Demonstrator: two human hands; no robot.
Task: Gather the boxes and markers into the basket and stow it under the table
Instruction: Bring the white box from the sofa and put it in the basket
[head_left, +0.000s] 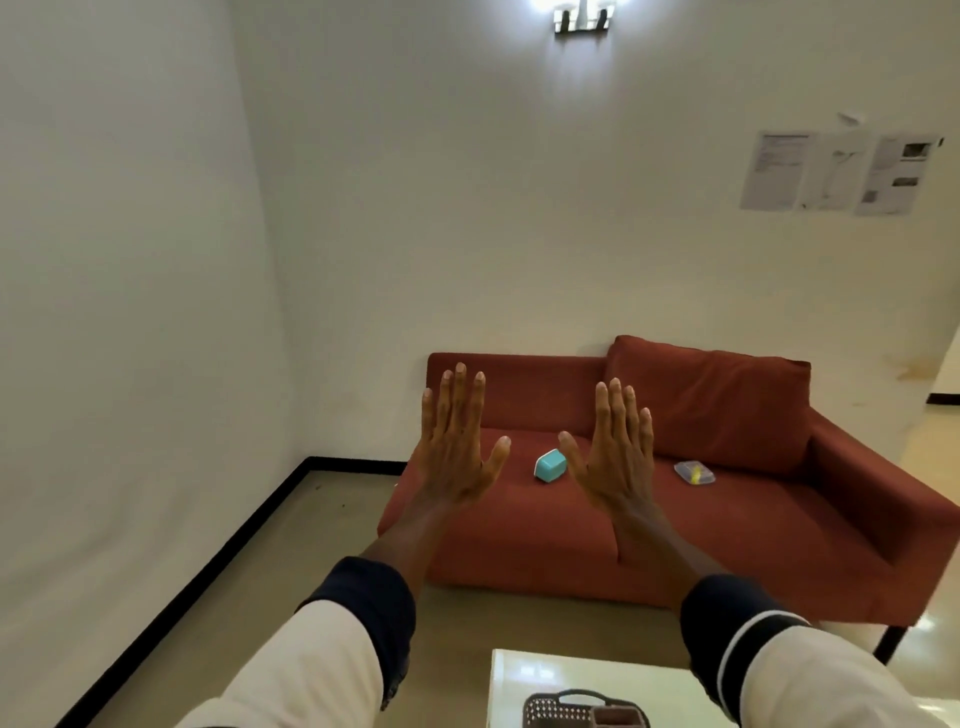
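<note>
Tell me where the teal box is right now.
In the head view the teal box lies on the seat of the red sofa, toward its left end, seen between the raised left hand and right hand; neither touches it.

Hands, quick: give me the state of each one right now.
Left hand: open, fingers straight and spread, holding nothing.
Right hand: open, fingers straight, holding nothing.
</note>
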